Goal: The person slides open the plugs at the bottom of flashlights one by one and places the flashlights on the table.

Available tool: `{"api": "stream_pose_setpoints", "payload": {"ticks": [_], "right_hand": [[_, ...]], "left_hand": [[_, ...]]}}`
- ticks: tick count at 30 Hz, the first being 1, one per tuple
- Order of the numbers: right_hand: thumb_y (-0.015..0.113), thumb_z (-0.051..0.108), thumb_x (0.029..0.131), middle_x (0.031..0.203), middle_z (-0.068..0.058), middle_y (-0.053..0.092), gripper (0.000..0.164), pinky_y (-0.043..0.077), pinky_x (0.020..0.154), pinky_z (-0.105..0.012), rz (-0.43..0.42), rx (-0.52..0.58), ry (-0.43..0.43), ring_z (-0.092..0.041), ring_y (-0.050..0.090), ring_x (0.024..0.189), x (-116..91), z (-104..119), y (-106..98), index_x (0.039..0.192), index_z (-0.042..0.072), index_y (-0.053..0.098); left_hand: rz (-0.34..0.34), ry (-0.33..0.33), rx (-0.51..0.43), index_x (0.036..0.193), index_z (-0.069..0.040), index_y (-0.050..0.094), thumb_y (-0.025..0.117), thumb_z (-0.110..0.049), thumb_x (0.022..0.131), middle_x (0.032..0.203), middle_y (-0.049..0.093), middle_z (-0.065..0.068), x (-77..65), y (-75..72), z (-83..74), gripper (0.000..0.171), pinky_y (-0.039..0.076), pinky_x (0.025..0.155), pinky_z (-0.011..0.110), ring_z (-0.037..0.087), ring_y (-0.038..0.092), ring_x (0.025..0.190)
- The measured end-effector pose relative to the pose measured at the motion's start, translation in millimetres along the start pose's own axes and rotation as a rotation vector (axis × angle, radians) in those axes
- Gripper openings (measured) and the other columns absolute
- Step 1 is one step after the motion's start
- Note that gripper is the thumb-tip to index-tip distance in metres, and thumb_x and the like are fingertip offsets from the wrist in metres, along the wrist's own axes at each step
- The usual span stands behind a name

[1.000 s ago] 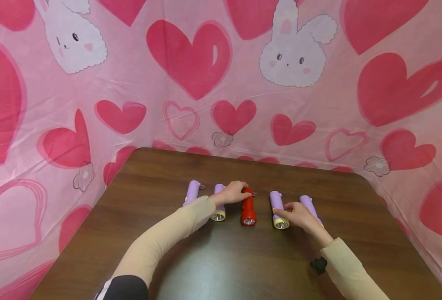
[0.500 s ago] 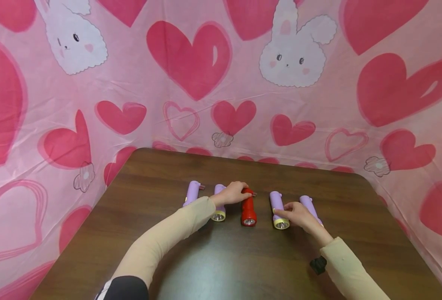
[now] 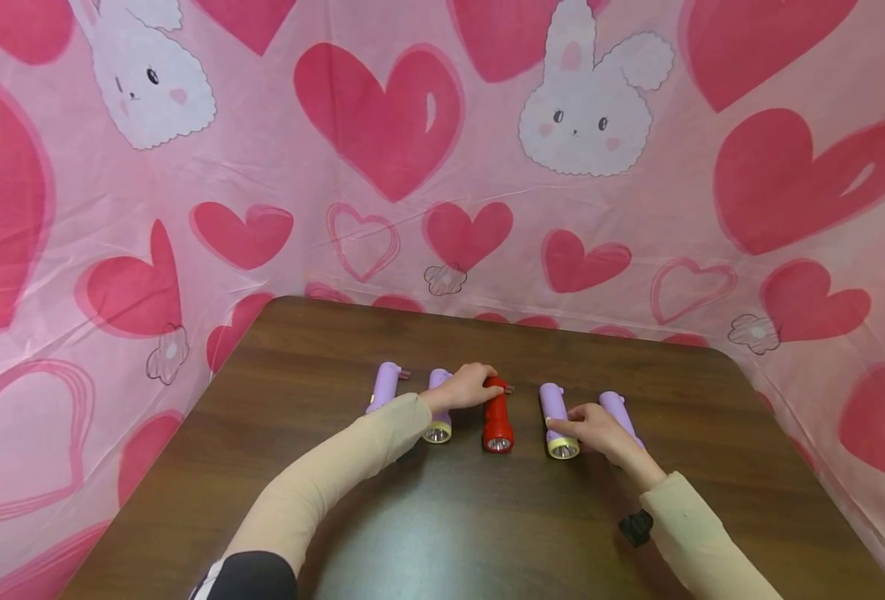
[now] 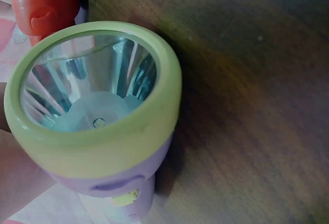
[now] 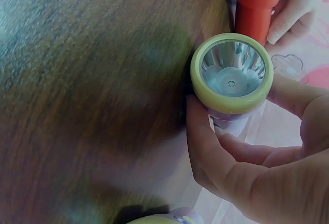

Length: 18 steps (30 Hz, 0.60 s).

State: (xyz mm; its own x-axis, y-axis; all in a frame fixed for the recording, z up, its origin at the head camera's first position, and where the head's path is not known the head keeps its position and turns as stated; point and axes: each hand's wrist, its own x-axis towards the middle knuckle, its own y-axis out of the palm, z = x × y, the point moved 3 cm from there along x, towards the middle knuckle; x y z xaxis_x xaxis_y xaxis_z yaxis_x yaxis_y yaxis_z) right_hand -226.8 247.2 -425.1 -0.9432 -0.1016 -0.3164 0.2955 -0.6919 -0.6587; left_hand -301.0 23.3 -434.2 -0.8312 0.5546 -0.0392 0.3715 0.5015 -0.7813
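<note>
My left hand (image 3: 467, 386) reaches over a purple flashlight (image 3: 438, 432) and grips the back end of a red flashlight (image 3: 497, 427). That purple flashlight, with its yellow rim, looms large in the left wrist view. With the right hand (image 3: 598, 431) I hold another purple flashlight (image 3: 553, 402) near its yellow-rimmed head; the right wrist view shows thumb and fingers on either side of its body (image 5: 234, 108). Both held flashlights lie on the table, lenses facing me. The far-right purple flashlight (image 3: 617, 408) is partly hidden behind the right hand.
A purple flashlight (image 3: 385, 383) lies at the row's left end, its front covered by the left sleeve (image 3: 352, 450). The row runs across the brown wooden table (image 3: 427, 533). A pink heart-patterned cloth (image 3: 262, 150) hangs behind and at the sides.
</note>
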Motion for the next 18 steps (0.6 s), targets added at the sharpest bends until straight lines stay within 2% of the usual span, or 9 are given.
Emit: {"api": "stream_pose_setpoints", "payload": {"ticks": [7,14,18], "right_hand": [[0.068,0.029,0.093,0.095,-0.014,0.066,0.049,0.058,0.07,-0.032,0.005,0.011,0.002,-0.015,0.059,0.08,0.2,-0.6,-0.6,0.112,-0.015,0.061],[0.067,0.03,0.093,0.096,-0.015,0.066,0.052,0.057,0.069,-0.031,0.02,0.007,0.001,-0.014,0.059,0.081,0.7,1.4,-1.9,0.114,-0.017,0.059],[0.068,0.03,0.093,0.094,-0.012,0.066,0.051,0.056,0.069,-0.029,0.025,0.009,0.005,-0.013,0.059,0.08,0.6,1.6,-2.5,0.114,-0.016,0.06]], "left_hand": [[-0.002,-0.002,-0.009,0.128,0.004,0.061,0.06,-0.022,0.098,0.117,0.069,0.019,-0.7,-0.4,-1.0,0.039,0.053,0.078,0.026,0.019,0.058,0.089],[-0.004,-0.004,-0.001,0.13,0.004,0.06,0.059,-0.022,0.099,0.122,0.068,0.019,-1.1,-0.1,-0.4,0.041,0.055,0.085,0.03,0.02,0.059,0.093],[-0.008,0.005,0.007,0.128,0.004,0.061,0.06,-0.022,0.098,0.12,0.069,0.019,-1.1,0.3,-0.6,0.04,0.054,0.084,0.03,0.021,0.059,0.092]]}}
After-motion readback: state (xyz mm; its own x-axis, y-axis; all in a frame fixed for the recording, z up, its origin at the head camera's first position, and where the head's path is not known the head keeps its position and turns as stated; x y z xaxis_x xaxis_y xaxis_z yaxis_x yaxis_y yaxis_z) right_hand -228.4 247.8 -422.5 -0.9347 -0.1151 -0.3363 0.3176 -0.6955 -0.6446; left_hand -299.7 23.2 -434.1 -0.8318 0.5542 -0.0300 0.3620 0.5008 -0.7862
